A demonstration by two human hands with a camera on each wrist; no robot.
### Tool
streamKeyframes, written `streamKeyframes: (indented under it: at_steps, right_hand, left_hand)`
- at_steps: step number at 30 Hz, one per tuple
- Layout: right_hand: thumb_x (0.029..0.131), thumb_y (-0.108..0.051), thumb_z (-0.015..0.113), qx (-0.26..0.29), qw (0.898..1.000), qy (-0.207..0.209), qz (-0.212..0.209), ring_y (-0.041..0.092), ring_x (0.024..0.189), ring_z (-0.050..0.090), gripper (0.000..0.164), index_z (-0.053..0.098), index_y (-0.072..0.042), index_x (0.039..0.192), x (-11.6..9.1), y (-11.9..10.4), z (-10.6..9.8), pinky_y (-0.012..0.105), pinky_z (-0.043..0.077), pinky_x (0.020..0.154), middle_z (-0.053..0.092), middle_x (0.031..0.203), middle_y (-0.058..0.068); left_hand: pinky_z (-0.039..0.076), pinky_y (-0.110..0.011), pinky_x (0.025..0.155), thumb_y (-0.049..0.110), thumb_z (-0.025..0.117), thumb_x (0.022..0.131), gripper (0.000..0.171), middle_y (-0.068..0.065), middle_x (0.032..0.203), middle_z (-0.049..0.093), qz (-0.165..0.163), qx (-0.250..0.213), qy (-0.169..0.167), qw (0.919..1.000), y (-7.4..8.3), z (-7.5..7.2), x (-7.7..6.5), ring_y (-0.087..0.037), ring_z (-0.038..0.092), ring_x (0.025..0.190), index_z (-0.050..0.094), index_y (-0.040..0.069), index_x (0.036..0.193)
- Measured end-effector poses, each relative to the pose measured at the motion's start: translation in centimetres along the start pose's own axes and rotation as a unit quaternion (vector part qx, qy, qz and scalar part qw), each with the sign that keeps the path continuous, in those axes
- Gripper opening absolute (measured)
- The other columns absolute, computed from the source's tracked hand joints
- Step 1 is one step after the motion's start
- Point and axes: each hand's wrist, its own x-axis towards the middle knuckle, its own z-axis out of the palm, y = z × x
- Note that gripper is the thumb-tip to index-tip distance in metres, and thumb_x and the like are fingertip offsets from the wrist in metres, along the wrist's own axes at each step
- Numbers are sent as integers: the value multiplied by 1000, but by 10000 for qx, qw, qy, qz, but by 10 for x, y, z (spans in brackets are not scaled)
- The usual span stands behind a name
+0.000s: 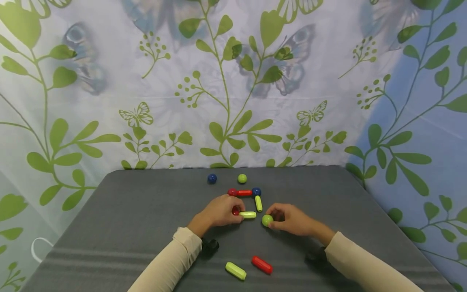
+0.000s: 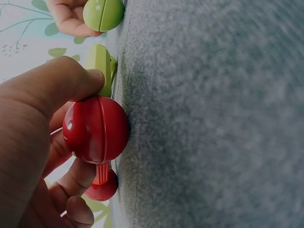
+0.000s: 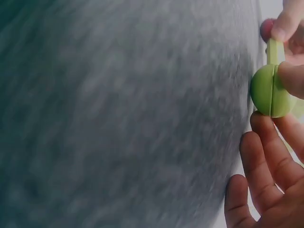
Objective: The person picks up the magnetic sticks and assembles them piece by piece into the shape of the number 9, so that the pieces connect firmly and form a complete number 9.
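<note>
The fingers of my left hand (image 1: 219,210) grasp a red ball (image 2: 97,130), thumb against one end of the lime rod (image 1: 249,215); right of that rod, the fingers of my right hand (image 1: 294,221) grip a lime ball (image 1: 267,220). Loosened fingers could let either ball roll, and an off-centre push could skew the rod. The head view shows a gap between lime ball and rod that the right wrist view hides; the left wrist view bares the red ball's seam

Left forearm (image 1: 168,259) and right forearm (image 1: 368,263), sleeved to near the wrists, angled inward toward the midline; left hand (image 1: 219,211), thumb and fingers curled in a grip; right hand (image 1: 293,220), apart from it, pinching, its lower fingers loosely spread
</note>
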Motion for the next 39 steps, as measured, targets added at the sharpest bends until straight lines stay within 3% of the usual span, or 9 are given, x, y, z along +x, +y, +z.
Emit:
streamKeyframes:
  at_steps: [6,13,21,39]
  right_hand:
    - [94,-25,75,-90,10000,10,41,11,85,64,24,66,-14,114,7,-8,5,31,52,71,67,98,-6]
    - [93,-19,75,-99,9997,107,-189,10,82,63,22,66,-12,113,13,-11,10,30,52,70,67,98,-4]
    - [93,-17,75,-109,9995,222,-191,12,81,63,22,67,-13,113,16,-14,8,31,52,70,67,103,-1]
    - [94,-18,75,-156,9995,195,-188,11,84,64,23,67,-12,114,18,-13,9,31,53,71,67,105,1]
  left_hand:
    - [46,-24,68,22,78,88,10,13,84,62,24,-77,35,10000,0,0,-1,-5,54,74,73,20,97]
    - [45,-24,65,22,78,88,10,12,81,61,46,-106,52,9999,0,-1,-2,-5,53,71,73,19,96]
    - [44,-22,65,20,80,87,9,13,80,61,298,-104,99,9995,1,-4,-3,-4,52,70,73,19,93]
    - [45,-21,64,20,80,87,9,12,81,62,265,-140,85,9995,-1,-1,-4,-3,53,70,73,20,94]
